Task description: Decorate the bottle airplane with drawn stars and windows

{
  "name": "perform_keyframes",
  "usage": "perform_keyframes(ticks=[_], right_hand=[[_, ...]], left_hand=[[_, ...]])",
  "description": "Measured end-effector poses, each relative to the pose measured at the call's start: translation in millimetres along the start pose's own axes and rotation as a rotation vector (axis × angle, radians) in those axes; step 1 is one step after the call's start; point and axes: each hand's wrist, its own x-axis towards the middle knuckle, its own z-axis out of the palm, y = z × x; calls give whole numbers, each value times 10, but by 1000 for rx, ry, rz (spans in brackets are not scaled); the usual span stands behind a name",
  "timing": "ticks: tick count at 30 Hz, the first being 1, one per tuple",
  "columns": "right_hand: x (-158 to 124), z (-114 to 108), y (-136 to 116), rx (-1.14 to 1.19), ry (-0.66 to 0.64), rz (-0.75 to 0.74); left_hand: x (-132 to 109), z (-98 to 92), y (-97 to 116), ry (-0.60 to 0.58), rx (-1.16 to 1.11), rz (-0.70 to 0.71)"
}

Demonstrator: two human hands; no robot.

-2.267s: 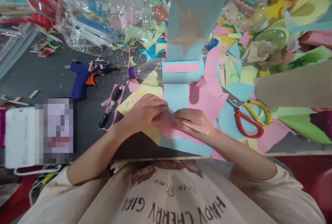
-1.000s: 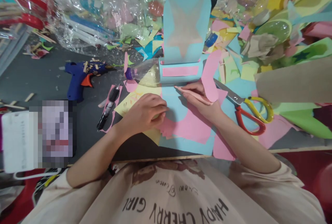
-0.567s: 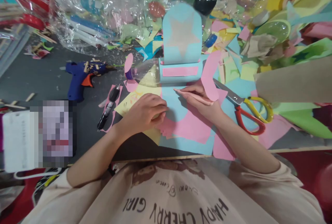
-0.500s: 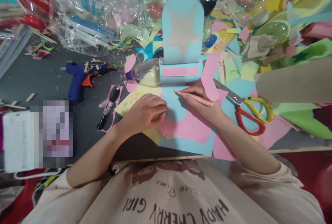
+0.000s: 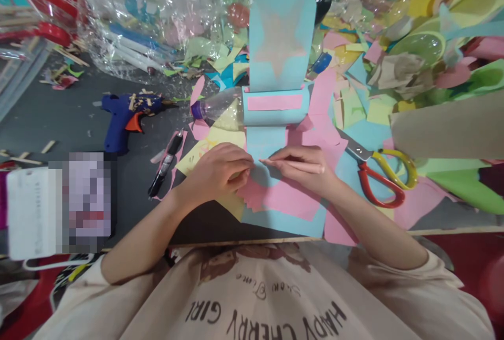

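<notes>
Pointing leftward, the pencil (image 5: 299, 165); right hand (image 5: 310, 177) gripping it.

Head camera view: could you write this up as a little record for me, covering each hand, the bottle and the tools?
Left hand: fingers curled, fingertips at the light-blue paper; no held object visible
Right hand: pinching a slim pink pen or pencil, tip over that paper
Plastic bottle: on its side beyond the hands, purple cap to the left, blue wrap with pink strip
Glue gun: left of the bottle
Scissors: right of the right hand, red and yellow handles
</notes>
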Motion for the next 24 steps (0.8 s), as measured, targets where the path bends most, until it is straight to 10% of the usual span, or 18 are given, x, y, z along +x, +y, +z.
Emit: perform_keyframes(ticks=[19,24], right_hand=[[-24,-7,-12,30,-230,33],[-2,-53,13,143,-55,79]], left_hand=[[-2,-9,-14,0,11,27],[8,-13,-6,9,2,23]])
